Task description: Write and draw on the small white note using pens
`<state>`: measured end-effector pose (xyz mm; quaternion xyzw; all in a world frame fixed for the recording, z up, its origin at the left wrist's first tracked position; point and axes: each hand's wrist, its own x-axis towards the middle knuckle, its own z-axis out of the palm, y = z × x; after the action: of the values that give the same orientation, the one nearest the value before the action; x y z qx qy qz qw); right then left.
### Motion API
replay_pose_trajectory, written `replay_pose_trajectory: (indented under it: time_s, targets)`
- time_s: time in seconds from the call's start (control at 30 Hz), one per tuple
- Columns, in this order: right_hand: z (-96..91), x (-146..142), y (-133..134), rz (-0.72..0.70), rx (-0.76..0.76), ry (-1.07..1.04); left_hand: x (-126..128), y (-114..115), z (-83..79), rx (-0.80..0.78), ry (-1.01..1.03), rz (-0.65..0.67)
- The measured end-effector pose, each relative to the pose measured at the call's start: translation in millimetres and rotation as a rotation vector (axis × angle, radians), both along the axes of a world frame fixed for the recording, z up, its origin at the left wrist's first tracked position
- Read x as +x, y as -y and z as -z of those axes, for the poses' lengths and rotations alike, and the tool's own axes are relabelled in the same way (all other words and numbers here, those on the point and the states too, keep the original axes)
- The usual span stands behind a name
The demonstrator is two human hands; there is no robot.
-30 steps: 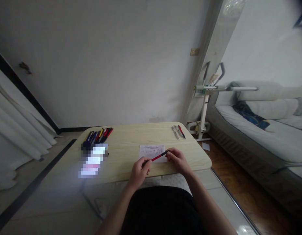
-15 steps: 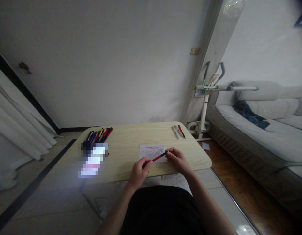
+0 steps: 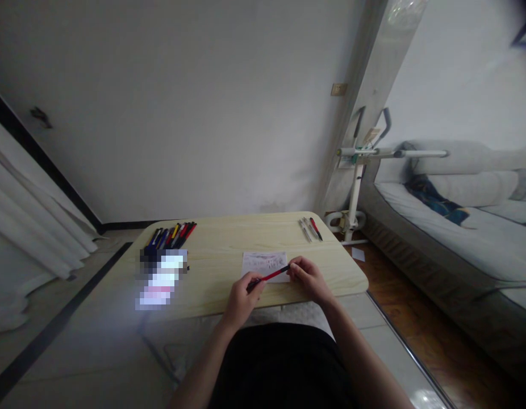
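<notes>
A red pen with black ends (image 3: 275, 274) is held slantwise between my two hands. My left hand (image 3: 246, 292) is closed on its lower left end, and my right hand (image 3: 308, 277) pinches the upper right end between thumb and fingers. Below the pen lies a white sheet of paper (image 3: 263, 261) with marks scribbled over its upper part. Both hands are at the near edge of the pale wooden table (image 3: 229, 236). Whether a cap is on the pen is too small to tell.
Several pens (image 3: 173, 234) lie in a row at the table's far left. Beside them, nearer me, is a bright blurred-out patch (image 3: 163, 278). A few more pens (image 3: 310, 229) lie at the far right. A white exercise frame (image 3: 354, 187) and a grey sofa (image 3: 450, 199) stand to the right.
Almost nothing differs. The pen stays in both hands, and its left end shows slightly more black beside my left fingers.
</notes>
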<state>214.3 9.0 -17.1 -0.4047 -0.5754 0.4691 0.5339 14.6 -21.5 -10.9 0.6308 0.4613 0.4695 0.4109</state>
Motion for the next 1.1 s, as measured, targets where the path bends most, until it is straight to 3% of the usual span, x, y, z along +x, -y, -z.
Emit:
replay_pose_trajectory:
  time_s: [0.4,0.73,0.9,1.1]
  targets:
    - [-6.0,-3,5,0.021,0.061,0.192,-4,2,-7.8,-0.086,-0.001,0.035]
    - [-10.8,-4,8,0.061,0.066,0.275,-2,-1,-3.3,-0.061,0.067,0.018]
    - [-9.8,-7,8,0.041,0.031,0.296,-6,-6,-6.5,-0.116,0.222,-0.020]
    - [-10.7,-11,10,-0.020,0.065,0.304,-9,-12,-3.1,-0.169,0.429,-0.155]
